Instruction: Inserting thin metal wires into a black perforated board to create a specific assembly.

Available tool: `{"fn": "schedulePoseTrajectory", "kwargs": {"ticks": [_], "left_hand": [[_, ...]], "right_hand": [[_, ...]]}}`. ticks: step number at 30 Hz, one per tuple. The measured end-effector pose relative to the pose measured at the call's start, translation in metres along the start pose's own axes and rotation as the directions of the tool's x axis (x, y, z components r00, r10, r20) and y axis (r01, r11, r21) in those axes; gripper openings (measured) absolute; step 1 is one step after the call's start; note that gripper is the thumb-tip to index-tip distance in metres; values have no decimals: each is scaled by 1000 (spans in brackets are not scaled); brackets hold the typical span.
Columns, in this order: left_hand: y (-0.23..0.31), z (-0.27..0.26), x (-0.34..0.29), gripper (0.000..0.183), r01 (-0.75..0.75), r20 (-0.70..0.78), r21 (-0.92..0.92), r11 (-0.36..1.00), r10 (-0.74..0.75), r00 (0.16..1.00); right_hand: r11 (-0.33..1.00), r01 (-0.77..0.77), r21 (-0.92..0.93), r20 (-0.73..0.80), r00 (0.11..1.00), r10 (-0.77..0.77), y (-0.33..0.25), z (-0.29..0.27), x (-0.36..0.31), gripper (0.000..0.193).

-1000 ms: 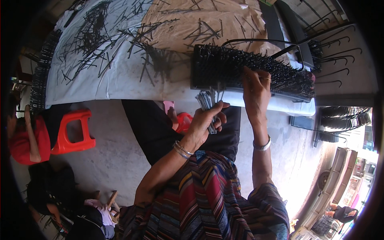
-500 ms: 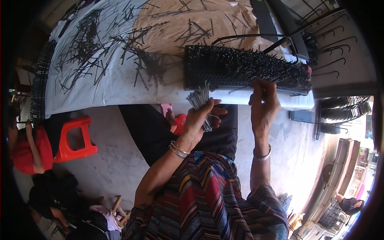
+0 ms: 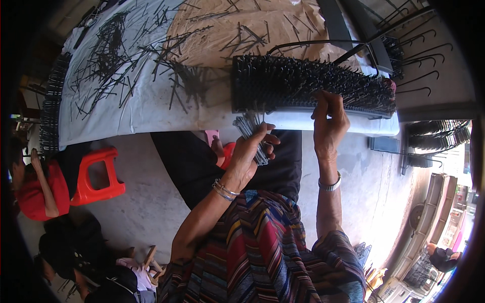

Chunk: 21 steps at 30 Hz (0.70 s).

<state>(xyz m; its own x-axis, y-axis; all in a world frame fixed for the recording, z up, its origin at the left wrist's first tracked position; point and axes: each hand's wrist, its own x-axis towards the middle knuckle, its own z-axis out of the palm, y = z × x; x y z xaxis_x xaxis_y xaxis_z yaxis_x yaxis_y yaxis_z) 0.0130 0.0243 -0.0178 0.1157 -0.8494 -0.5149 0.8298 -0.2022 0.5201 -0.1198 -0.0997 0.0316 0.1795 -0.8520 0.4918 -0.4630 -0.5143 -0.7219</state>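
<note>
Strong daylight comes from the right side of my view, and at lower right the grey concrete floor is burned out to white. The lower left is dim. The long black rack of dense pins is so dark that single pieces melt together. Above my left hand, the tips of the thin grey metal rods look blurred. The fisheye lens curves the white cloth, and blackness fills the corners.

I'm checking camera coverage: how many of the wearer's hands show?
2: the left hand around a bundle of thin rods, and the right hand at the near side of the black rack. Neither is hidden.
</note>
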Motion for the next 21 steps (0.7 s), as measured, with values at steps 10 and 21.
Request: {"fn": "schedulePoseTrajectory", "kwargs": {"ticks": [10,21], "left_hand": [[-5,-1,-4,35,71,46,-10,997,-71,996],[-4,8,-10,34,135,89,75,988,-141,986]], "right_hand": [[984,175,-45,173,971,-164,-11,-10,-4,12],[994,109,-9,217,970,-104,-11,-16,24,5]]}}
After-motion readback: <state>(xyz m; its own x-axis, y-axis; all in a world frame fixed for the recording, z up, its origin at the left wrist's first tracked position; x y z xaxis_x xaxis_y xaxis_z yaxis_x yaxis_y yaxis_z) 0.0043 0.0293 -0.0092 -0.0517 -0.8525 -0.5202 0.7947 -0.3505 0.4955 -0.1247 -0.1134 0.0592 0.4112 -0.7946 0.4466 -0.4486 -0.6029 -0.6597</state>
